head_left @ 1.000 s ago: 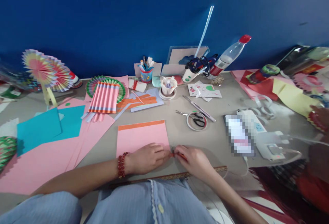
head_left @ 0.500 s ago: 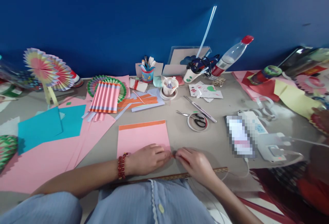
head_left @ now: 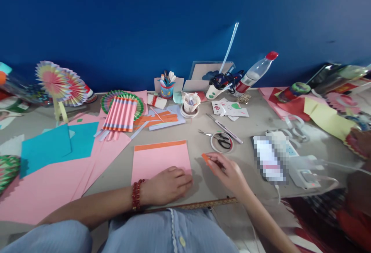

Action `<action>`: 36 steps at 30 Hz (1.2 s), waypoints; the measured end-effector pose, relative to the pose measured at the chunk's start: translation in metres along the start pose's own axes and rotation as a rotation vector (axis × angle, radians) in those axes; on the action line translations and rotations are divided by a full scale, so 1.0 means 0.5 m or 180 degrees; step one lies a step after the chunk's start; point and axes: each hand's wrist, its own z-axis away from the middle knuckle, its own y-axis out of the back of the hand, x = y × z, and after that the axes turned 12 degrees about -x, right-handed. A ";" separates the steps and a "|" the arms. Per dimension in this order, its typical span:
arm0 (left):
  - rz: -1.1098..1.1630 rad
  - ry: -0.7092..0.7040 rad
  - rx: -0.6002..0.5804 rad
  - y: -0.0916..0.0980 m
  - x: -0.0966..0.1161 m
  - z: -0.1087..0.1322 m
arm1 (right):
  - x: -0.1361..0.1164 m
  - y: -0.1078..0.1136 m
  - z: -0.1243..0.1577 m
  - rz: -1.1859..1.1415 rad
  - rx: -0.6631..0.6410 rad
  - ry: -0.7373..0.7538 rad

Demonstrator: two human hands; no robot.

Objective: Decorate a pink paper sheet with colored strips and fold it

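A pink sheet of paper with an orange strip along its far edge lies on the table. My left hand rests on its near part, fingers stretched out and pressing down; the sheet's near edge is hidden beneath the hand and forearm. To the right, just above the tabletop, my right hand pinches a small orange paper piece between thumb and fingers. Beyond that hand, black-handled scissors lie across a white tape roll, and a utility knife lies behind them.
Blue paper and large pink sheets cover the left. A pleated pink paper lies behind. Toward the wall stand a pen cup and a bottle. At right are a phone, a power strip and another person's hand.
My right hand has lifted away from the pink sheet's right edge, up and to the right, and the orange piece now shows in it. My left hand stays on the sheet.
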 end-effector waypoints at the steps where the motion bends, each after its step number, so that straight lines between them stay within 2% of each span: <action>1: -0.0004 0.0021 -0.0045 0.001 0.003 0.001 | -0.001 0.005 -0.021 0.0016 0.0035 0.0051; 6: -0.0063 0.0171 -0.0221 -0.001 0.018 0.001 | -0.005 0.041 -0.163 0.0393 0.0229 0.0328; 9: 0.0129 0.0199 -0.0074 -0.003 0.018 0.002 | -0.021 0.055 -0.238 0.0839 0.0330 0.0477; 12: 0.0386 0.0288 0.0175 0.006 0.010 0.011 | -0.041 0.050 -0.267 0.1385 0.0585 0.0848; 14: 0.0559 0.0386 0.0270 0.017 0.003 0.020 | -0.048 0.034 -0.259 0.1441 0.0506 0.0974; 15: 0.0645 0.0433 0.0288 0.022 0.000 0.025 | -0.049 0.023 -0.250 0.1342 0.0342 0.0987; 17: 0.0791 0.0509 0.0310 0.031 -0.004 0.034 | -0.046 -0.001 -0.231 0.0984 -0.0083 0.0874; 20: 0.0895 0.0465 0.0347 0.036 -0.009 0.041 | -0.043 -0.037 -0.206 0.0719 -0.0264 0.0779; 22: 0.0886 0.0585 0.0595 0.038 -0.018 0.043 | -0.049 -0.055 -0.196 0.0506 -0.0269 0.0732; 25: 0.0774 0.1249 0.1143 0.044 -0.052 0.040 | -0.064 -0.063 -0.185 0.0312 -0.0254 0.0759; 27: 0.0665 0.1755 0.1172 0.050 -0.082 0.033 | -0.067 -0.048 -0.177 0.0380 -0.0192 0.0807; 30: 0.0402 0.2204 0.0807 0.055 -0.120 0.019 | -0.045 0.007 -0.156 0.0935 0.0176 0.0696; 34: 0.0381 0.2314 0.0637 0.049 -0.140 0.010 | 0.025 0.087 -0.114 0.1605 0.0851 0.0000; 36: 0.0544 0.2228 0.0694 0.046 -0.147 0.010 | 0.056 0.108 -0.093 0.1887 0.0766 -0.0137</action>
